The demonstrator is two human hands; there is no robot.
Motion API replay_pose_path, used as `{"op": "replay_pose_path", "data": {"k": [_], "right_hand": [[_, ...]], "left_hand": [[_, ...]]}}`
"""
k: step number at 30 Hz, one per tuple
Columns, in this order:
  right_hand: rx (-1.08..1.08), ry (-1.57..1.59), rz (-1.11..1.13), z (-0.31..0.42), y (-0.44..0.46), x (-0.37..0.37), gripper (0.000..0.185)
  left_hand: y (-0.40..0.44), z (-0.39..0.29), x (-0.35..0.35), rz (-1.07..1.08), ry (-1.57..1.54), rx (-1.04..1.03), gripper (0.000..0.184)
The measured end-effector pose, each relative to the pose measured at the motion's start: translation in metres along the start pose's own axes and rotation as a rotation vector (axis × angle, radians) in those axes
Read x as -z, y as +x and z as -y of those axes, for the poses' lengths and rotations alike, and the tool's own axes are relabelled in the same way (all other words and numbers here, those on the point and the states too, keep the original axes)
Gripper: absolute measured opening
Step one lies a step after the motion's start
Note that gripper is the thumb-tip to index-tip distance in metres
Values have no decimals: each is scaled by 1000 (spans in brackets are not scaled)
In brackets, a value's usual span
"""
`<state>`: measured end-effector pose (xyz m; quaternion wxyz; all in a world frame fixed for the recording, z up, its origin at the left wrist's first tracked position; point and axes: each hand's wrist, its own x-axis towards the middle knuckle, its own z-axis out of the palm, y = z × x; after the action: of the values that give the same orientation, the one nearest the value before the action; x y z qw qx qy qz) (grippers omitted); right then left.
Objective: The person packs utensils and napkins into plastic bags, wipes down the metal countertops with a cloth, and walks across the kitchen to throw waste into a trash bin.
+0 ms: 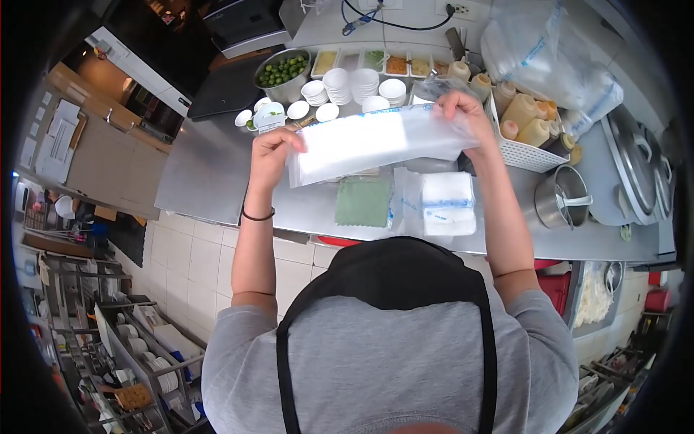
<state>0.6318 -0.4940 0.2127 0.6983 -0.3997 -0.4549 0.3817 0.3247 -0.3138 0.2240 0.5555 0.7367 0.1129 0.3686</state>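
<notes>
A clear plastic bag [441, 134] with blue print along its upper edge is stretched between my hands above the steel counter. A flat white block [354, 143], perhaps folded napkins, fills its left and middle part. My left hand [273, 153] pinches the left end, and my right hand [465, 116] grips the upper right corner, both closed. Below the bag lies a green folded cloth or napkin stack [363, 203]. To its right is a plastic-wrapped white pack [447, 201] with blue print. What lies directly behind the bag is partly hidden.
A metal bowl of limes [282, 71], stacked white cups [337, 85] and food containers [396, 65] line the back. On the right stand a white basket of sauce bottles [531, 148], a steel pot [560, 199] and lids [629, 163]. The steel counter's [206, 181] front edge is near me.
</notes>
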Motion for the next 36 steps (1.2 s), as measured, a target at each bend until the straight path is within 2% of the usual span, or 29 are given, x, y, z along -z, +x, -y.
{"op": "replay_pose_path", "data": {"k": [2, 3, 4, 5, 7, 9, 10, 13, 15, 17, 19, 20, 21, 22, 23, 24, 25, 26, 27, 28, 30, 33, 35, 36], "right_hand": [[18, 84, -3, -24, -2, 6, 7], [31, 275, -16, -41, -3, 7, 6], [45, 465, -27, -54, -5, 12, 13], [48, 463, -29, -55, -10, 3, 13], [-136, 1086, -439, -58, -31, -41, 40], [-277, 1085, -291, -70, -45, -68, 59], [-274, 1086, -294, -74, -44, -80, 59], [-323, 977, -219, -79, -39, -104, 49], [-405, 647, -422, -81, -25, -100, 36], [-362, 621, -451, -77, -22, -92, 29], [-319, 591, -477, -73, -19, -83, 23], [-291, 410, -435, -72, -19, -80, 22], [-264, 231, -391, -70, -19, -80, 21], [-269, 232, -388, -70, -20, -83, 21], [-273, 94, -328, -68, -21, -89, 19], [-273, -44, -265, -68, -20, -94, 18], [-275, -44, -256, -70, -20, -95, 18], [-236, -141, -200, -73, -19, -96, 18], [-195, -238, -146, -74, -17, -96, 18], [-195, -238, -147, -72, -13, -92, 18], [-201, -347, -162, -54, 2, -79, 17], [-200, -195, -153, -15, 18, -54, 20], [64, -105, -333, -4, 24, -40, 23], [61, -106, -333, -4, 22, -38, 23]], "left_hand": [[0, 5, 2, 37, 68, -34, 20], [-1, 6, -1, 39, 68, -34, 20], [-2, 6, -5, -14, 67, -13, 19], [-2, 7, -9, -67, 65, 8, 18], [-4, 8, -15, -122, 104, 4, 18], [-5, 9, -22, -176, 143, 2, 18], [-5, 11, -29, -177, 217, -28, 18], [-11, 10, -51, -168, 354, -77, 19], [-16, 5, -61, -140, 465, -69, 17], [-25, 17, -50, -99, 483, -36, 15], [-29, 23, -44, -195, 96, -31, 10], [-28, 17, -44, -195, 96, -31, 10], [-25, 6, -46, -206, 250, 14, 10], [-24, 0, -48, -219, 404, 63, 16], [-24, 2, -55, -226, 406, 69, 16], [-21, 6, -67, -113, 347, 104, 23], [-20, 10, -76, 0, 288, 136, 30], [-21, 16, -82, -7, 290, 136, 30], [-22, 24, -87, 30, 214, 295, 32], [-23, 31, -91, 72, 136, 454, 33], [-29, 39, -97, 83, 124, 465, 28], [-37, 41, -104, 110, 141, 482, 23], [-38, 41, -105, 125, 171, 487, 22], [-38, 41, -106, 122, 149, 499, 22]]}}
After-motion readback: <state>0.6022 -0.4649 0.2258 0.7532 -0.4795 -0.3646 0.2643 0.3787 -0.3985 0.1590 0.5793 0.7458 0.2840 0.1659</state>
